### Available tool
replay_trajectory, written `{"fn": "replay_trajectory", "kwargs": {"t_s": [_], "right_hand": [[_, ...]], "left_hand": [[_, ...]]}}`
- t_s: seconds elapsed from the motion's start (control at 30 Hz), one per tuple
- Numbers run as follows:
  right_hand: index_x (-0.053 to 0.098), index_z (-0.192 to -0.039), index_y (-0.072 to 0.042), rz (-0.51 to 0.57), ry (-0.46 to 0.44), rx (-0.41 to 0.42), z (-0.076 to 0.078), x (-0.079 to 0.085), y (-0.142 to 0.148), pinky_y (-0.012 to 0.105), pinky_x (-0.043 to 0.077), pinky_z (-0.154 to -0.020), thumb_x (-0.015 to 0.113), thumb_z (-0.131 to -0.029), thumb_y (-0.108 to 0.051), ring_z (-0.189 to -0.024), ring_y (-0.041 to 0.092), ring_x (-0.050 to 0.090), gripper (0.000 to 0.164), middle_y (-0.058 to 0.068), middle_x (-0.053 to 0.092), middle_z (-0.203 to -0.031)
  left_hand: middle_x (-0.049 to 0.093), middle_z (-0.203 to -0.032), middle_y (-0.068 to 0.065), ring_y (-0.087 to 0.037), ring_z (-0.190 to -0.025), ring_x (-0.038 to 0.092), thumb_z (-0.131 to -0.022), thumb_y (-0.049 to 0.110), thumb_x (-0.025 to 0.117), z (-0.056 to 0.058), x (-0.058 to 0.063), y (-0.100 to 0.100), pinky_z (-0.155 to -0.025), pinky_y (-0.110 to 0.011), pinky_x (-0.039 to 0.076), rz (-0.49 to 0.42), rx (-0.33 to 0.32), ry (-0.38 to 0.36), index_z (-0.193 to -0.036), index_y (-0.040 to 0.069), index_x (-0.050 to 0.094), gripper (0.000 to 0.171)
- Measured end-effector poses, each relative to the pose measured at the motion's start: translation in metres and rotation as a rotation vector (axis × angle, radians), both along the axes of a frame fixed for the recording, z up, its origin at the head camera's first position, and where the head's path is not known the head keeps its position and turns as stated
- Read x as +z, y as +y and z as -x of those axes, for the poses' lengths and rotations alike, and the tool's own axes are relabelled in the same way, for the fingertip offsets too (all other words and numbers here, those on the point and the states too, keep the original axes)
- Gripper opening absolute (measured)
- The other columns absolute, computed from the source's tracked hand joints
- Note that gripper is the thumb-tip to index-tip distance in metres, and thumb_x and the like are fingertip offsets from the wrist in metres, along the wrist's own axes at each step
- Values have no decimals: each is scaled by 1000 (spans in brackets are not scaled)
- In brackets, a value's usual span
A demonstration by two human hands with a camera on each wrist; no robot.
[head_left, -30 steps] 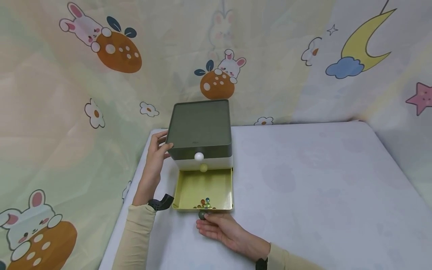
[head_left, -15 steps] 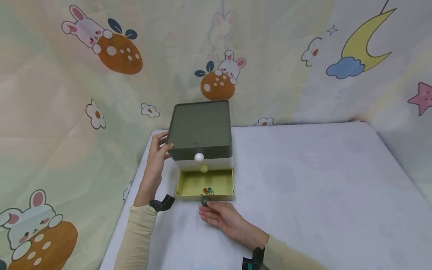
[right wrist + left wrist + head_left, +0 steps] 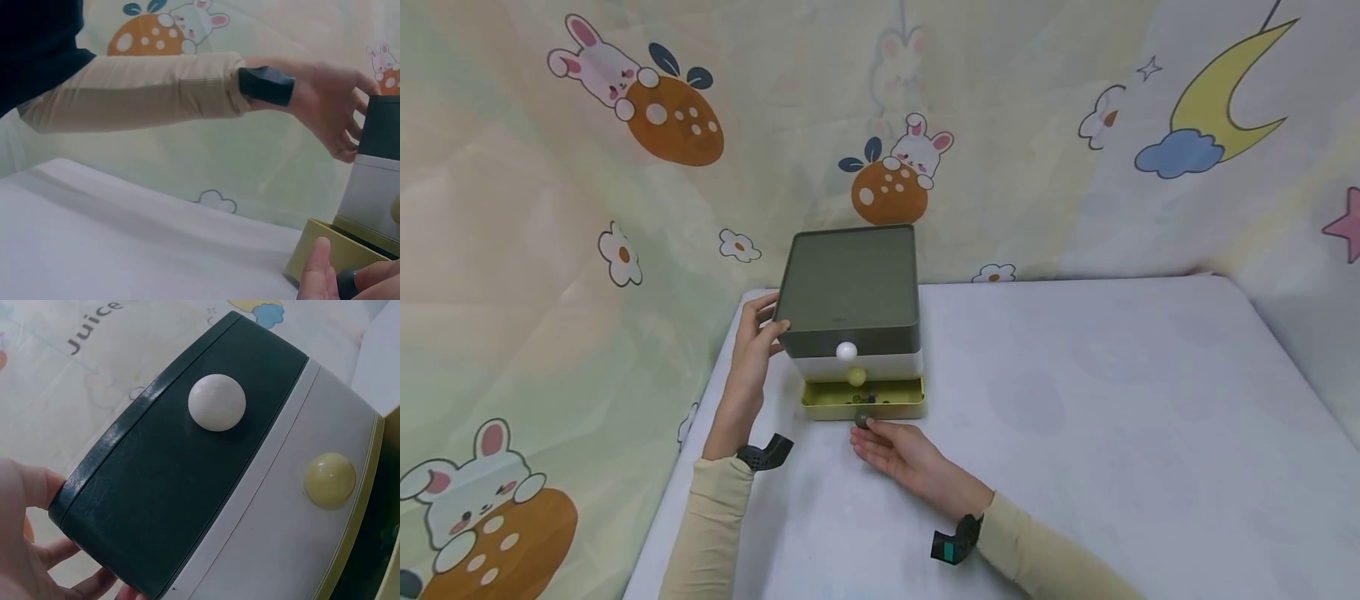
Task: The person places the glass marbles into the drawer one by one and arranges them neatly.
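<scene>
A small storage box (image 3: 853, 283) with three stacked drawers stands at the back of the table, dark green on top, white in the middle and yellow at the bottom. My left hand (image 3: 748, 367) grips its left side, thumb on the top edge and fingers along the side wall. The yellow bottom drawer (image 3: 827, 412) is pulled partly out, with several small shiny beads (image 3: 870, 399) inside. My right hand (image 3: 913, 462) pinches its dark green knob (image 3: 862, 420) between thumb and finger. The white knob (image 3: 217, 403) and yellow knob (image 3: 330, 480) belong to the two upper drawers.
A white cloth covers the table (image 3: 1075, 417). Behind and to the left hangs a patterned curtain (image 3: 760, 108) with rabbits and a moon, close behind the box. Black straps with devices (image 3: 765, 452) sit on both wrists.
The bottom drawer has slid well into the box, with my right hand moving forward on its knob. Less of the drawer's inside and fewer beads show. My left hand keeps its hold.
</scene>
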State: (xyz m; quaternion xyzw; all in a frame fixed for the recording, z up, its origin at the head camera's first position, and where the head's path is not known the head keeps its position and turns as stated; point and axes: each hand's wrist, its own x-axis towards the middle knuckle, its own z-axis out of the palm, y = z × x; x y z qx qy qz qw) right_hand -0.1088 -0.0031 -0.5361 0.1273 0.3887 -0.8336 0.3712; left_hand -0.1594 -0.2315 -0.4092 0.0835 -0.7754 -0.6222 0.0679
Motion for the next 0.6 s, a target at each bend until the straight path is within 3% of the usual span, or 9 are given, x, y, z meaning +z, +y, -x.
{"fn": "replay_trajectory", "kwargs": {"t_s": [0.37,0.6], "right_hand": [[45,-146,9,66,-81,-34,20,3,-1,29,60,-96,55,-108,-11,-114,21,68,44,16,68,-122],[46,-145,9,94,-131,-54,32,4,-2,26,61,-90,54,-108,-8,-104,19,69,42,16,68,-117]], "left_hand": [[41,-152,-12,-22,-126,48,-107,20,47,-2,-1,2,-102,-40,38,-2,0,14,-153,18,42,46],[40,-153,-12,-24,-131,46,-106,21,47,0,-2,3,-102,-39,37,10,4,18,-153,19,41,47]]}}
